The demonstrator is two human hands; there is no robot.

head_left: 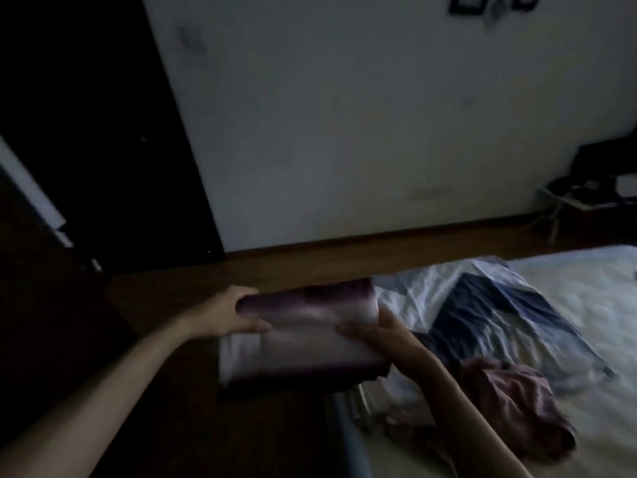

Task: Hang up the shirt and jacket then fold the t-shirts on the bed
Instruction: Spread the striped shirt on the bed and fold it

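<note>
A folded purple-and-white t-shirt (303,339) is held in the air over the floor, just left of the bed's corner. My left hand (231,313) grips its left end and my right hand (372,331) grips its right end. On the bed (586,305) a white and dark blue t-shirt (482,312) lies spread flat. A crumpled pink garment (513,398) lies nearer me, partly behind my right forearm. The room is dim and the picture is blurred.
A dark wooden floor (310,263) runs between the bed and the white wall (344,132). A dark wardrobe or door (103,132) stands at the left. A small table with dark items (593,188) stands at the far right.
</note>
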